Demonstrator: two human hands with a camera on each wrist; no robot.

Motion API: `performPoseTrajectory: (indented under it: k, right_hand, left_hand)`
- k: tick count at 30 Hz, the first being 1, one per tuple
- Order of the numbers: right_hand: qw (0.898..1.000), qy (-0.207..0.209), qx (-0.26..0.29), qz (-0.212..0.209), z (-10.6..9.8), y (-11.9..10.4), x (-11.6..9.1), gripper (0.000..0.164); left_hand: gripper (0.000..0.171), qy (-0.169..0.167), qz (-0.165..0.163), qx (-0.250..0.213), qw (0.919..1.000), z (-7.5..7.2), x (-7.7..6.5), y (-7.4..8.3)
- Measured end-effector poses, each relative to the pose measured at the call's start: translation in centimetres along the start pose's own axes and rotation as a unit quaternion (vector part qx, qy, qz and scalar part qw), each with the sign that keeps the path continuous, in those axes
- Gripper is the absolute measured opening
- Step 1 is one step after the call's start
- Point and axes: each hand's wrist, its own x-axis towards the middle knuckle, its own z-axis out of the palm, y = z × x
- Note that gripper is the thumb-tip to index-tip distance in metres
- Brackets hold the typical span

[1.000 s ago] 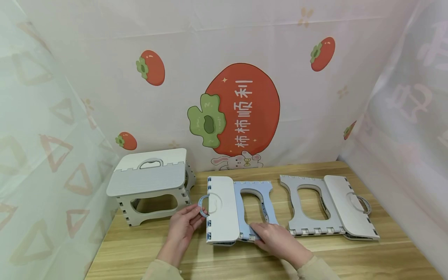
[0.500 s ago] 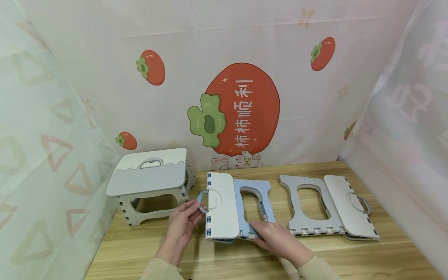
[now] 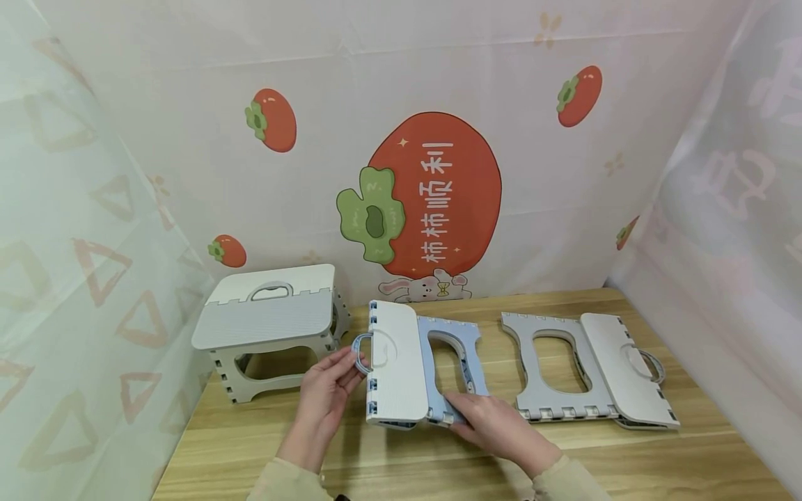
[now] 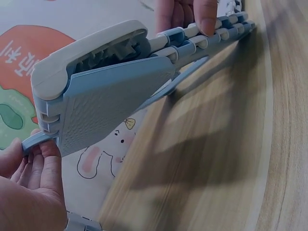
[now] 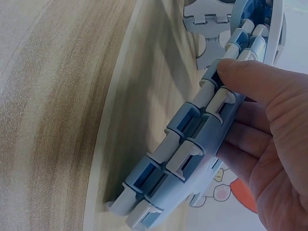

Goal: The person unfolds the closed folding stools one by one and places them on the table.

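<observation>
At lower centre, the blue-white stool is held by the left hand at its handle, by the right hand, fingertips hidden, at its hinged edge.

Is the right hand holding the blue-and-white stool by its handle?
No, the left hand pinches the handle, while the right hand grips the blue legs.

Wood-grained table: unfolded grey-and-white stool stands at far left; folded grey-and-white stool lies flat at right.
</observation>
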Motion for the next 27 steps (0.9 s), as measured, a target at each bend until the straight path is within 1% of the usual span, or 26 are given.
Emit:
performPoseTrajectory:
  k: [8, 16, 22, 27]
  right_hand:
    - [1.0, 0.002, 0.016, -0.002, -0.1, -0.1, 0.1, 0.042]
    - [1.0, -0.003, 0.025, 0.009, -0.3, -0.2, 0.2, 0.044]
    - [1.0, 0.011, 0.024, -0.003, -0.4, -0.3, 0.3, 0.045]
    - [0.999, 0.016, 0.032, -0.002, -0.4, -0.3, 0.4, 0.042]
  left_hand:
    - [0.01, -0.01, 0.007, -0.007, 0.9999, 0.5, -0.3, 0.6]
    - [0.009, -0.012, 0.005, -0.015, 0.9998, 1.0, -0.6, 1.2]
    - [0.009, -0.008, 0.002, -0.016, 0.9998, 1.6, -0.7, 1.7]
    - [0.01, -0.017, 0.005, -0.02, 0.9996, 2.0, -0.7, 2.1]
